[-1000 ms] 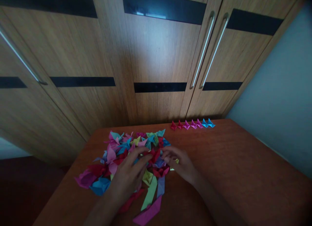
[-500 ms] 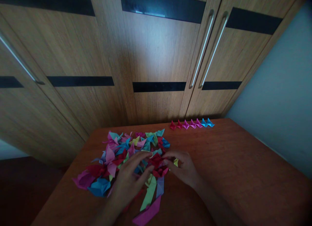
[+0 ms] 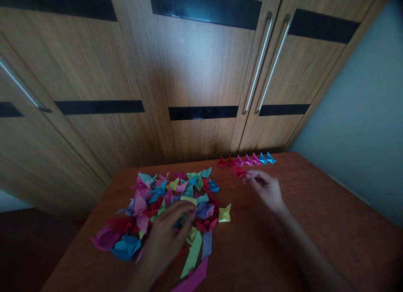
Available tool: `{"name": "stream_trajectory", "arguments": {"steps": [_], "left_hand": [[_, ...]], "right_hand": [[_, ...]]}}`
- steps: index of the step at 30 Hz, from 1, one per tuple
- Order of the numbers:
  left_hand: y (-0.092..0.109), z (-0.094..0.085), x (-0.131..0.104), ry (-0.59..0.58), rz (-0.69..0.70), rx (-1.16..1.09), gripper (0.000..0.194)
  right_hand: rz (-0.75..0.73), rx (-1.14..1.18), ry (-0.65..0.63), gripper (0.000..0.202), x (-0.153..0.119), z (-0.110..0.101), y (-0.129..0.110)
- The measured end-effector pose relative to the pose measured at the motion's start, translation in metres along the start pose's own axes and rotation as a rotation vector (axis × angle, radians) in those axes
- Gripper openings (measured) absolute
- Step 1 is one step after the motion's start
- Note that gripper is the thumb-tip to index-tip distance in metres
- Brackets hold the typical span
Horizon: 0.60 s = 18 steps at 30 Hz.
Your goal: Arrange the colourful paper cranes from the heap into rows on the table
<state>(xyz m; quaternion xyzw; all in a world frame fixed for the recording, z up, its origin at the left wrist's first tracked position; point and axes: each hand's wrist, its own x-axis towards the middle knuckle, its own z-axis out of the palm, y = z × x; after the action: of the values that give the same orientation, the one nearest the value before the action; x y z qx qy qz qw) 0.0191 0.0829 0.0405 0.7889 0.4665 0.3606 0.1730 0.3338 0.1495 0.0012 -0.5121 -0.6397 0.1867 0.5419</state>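
My right hand (image 3: pixel 266 191) is reaching toward the back of the table, slightly blurred. Its fingertips pinch a red folded paper boat (image 3: pixel 238 171), just in front of a row of small paper boats (image 3: pixel 248 159) in red, pink and blue. Over the pile of coloured folded papers (image 3: pixel 140 203), my left hand (image 3: pixel 170 233) is curled, thumb and fingertips closed at the left end of a purple paper boat (image 3: pixel 205 211). A red paper boat (image 3: pixel 207 224) lies just below the purple one. Beside them on the right sits a yellow paper boat (image 3: pixel 224 214).
The reddish-brown wooden table (image 3: pixel 315 224) stands against a wooden cabinet (image 3: pixel 201 65) with metal handles. A pale wall (image 3: pixel 362 128) rises on the right. Long green (image 3: pixel 192 254) and magenta (image 3: pixel 193 279) paper pieces stick out toward the front of the pile.
My right hand has moved from the pile to the back right, carrying the red paper boat to the row. The purple and yellow boats are now uncovered. My left hand stays over the pile.
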Motion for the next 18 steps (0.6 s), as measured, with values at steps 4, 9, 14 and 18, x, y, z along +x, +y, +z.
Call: {"name": "stream_trajectory", "arguments": {"steps": [4, 9, 14, 18], "left_hand": [[0.001, 0.000, -0.002, -0.026, -0.004, -0.031, 0.018], [0.002, 0.000, -0.005, -0.007, -0.041, -0.054, 0.018], [0.003, -0.001, -0.005, 0.003, -0.029, -0.047, 0.017], [0.003, -0.001, -0.003, 0.020, -0.022, -0.025, 0.018]], "right_hand": [[0.139, -0.242, 0.287, 0.038, 0.042, -0.058, 0.070], [0.443, -0.767, 0.483, 0.039, 0.070, -0.113, 0.133], [0.635, -0.873, 0.450, 0.040, 0.075, -0.122, 0.162], [0.666, -0.926, 0.336, 0.041, 0.082, -0.119, 0.175]]}}
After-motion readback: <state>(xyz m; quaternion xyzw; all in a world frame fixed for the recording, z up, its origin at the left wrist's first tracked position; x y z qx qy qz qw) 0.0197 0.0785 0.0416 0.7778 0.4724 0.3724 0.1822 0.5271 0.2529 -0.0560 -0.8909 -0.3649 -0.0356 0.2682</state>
